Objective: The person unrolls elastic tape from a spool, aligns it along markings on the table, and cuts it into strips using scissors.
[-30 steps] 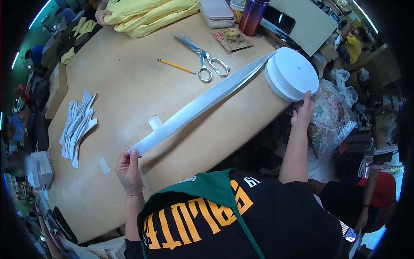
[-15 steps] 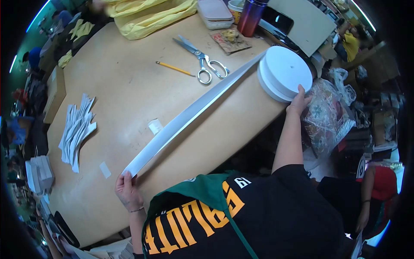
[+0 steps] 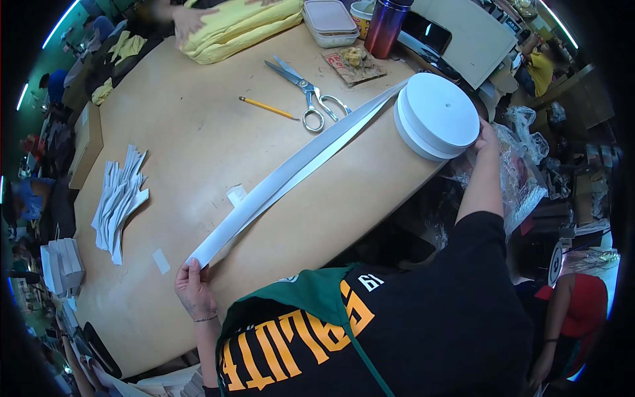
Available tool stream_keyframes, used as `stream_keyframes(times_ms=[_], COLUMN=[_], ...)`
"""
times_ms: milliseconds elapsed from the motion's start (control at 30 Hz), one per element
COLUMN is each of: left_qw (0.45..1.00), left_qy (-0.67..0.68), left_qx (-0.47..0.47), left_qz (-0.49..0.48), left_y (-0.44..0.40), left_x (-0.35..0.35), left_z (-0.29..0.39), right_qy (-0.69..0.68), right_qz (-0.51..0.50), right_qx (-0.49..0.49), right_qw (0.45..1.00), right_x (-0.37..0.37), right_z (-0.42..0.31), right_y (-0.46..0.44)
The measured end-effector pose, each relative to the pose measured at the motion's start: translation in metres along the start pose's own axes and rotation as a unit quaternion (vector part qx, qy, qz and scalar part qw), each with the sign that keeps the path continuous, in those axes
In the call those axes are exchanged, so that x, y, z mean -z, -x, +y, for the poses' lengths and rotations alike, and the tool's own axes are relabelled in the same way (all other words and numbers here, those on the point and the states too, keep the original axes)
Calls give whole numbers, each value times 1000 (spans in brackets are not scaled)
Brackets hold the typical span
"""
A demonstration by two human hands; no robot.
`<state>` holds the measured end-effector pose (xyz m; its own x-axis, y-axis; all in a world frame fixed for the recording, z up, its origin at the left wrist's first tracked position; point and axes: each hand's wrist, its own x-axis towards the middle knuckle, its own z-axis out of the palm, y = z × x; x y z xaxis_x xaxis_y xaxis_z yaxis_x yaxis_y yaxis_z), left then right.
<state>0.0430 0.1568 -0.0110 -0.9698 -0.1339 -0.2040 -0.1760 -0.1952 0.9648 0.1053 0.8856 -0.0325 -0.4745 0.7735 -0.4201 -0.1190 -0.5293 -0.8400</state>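
Pinched between my left hand's (image 3: 196, 291) thumb and fingers is the free end of a wide white elastic band (image 3: 264, 192). The band stretches diagonally up across the table to its white roll (image 3: 440, 109), which lies flat near the right edge. My right hand (image 3: 488, 137) grips the roll's right rim, with some fingers hidden beside it. Metal scissors (image 3: 309, 92) lie partly open behind the band, next to a yellow pencil (image 3: 268, 107). A bundle of cut white strips (image 3: 119, 202) rests at the left.
Another person's hand (image 3: 190, 23) touches folded yellow fabric (image 3: 241, 30) at the back. Also there are a lidded container (image 3: 329, 23), a purple-red bottle (image 3: 387, 30) and a snack packet (image 3: 354, 65). A plastic bag (image 3: 519, 172) sits beside the table's right edge.
My right hand has moved around the roll's rim, outward to the right. The band's strip has twisted slightly and sags more. The yellow fabric has been folded by another person's hands.
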Motion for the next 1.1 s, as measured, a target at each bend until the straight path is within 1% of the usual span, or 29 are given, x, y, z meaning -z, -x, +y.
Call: stream_keyframes(times_ms=[67,167,267,367,433,467,500,533,567,600,633,667,700,733,767,800,833,900,967,1000,1067,1100], left_qw=[1000,1000,1000,1000,999,998,998,997,994,994,993,991,991,992,992,990,988,985,982,965,957,969], left_qy=[-1,-22,-14,-11,-30,-42,-53,-66,-103,-102,-111,-119,-118,-115,-112,-122,-131,-142,-143,-208,-248,-204], left_qx=[-2,2,-4,0,4,5,15,22,9,-9,-26,-41,-44,-47,-51,-65,-79,-102,-119,-156,-149,-130], left_qz=[6,8,11,17,24,40,34,36,29,30,38,37,39,35,27,16,8,-3,-24,-24,-35,-53], left_y=[-3,-2,0,1,0,1,1,-3,-9,-9,-11,-12,-15,-19,-22,-25,-26,-27,-32,-35,-37,-40], left_x=[2,6,6,9,2,0,0,3,12,5,2,-1,-2,-1,-2,-5,-7,-6,-3,1,5,8], left_z=[-3,-4,-7,-11,-8,-5,-4,-4,-13,-9,-7,-6,-7,-9,-9,-6,-3,0,-2,-5,-3,-10], right_qy=[14,39,204,233,298,452,583,603,583,559,483,422,352,397,359,352,383,472,543,588,495,446], right_qz=[0,-74,-42,-39,-34,32,82,167,173,171,64,-107,-274,-368,-493,-547,-585,-600,-625,-621,-524,-460], right_qx=[4,-26,111,128,144,235,322,443,504,586,588,581,528,498,512,525,484,450,381,342,470,536], right_qw=[1000,996,972,963,943,860,741,642,614,561,646,687,722,677,605,549,527,464,412,391,509,549], right_x=[0,-18,-8,-11,-1,0,-9,-23,-57,-96,-147,-181,-216,-244,-269,-290,-305,-326,-338,-338,-315,-298], right_z=[-2,-13,-8,-11,-15,-20,-26,-21,-24,-7,25,66,107,138,173,203,227,262,268,263,244,229], right_y=[-17,-2,-26,-17,-28,-33,-27,-18,19,61,124,171,217,264,291,318,342,370,384,382,366,353])
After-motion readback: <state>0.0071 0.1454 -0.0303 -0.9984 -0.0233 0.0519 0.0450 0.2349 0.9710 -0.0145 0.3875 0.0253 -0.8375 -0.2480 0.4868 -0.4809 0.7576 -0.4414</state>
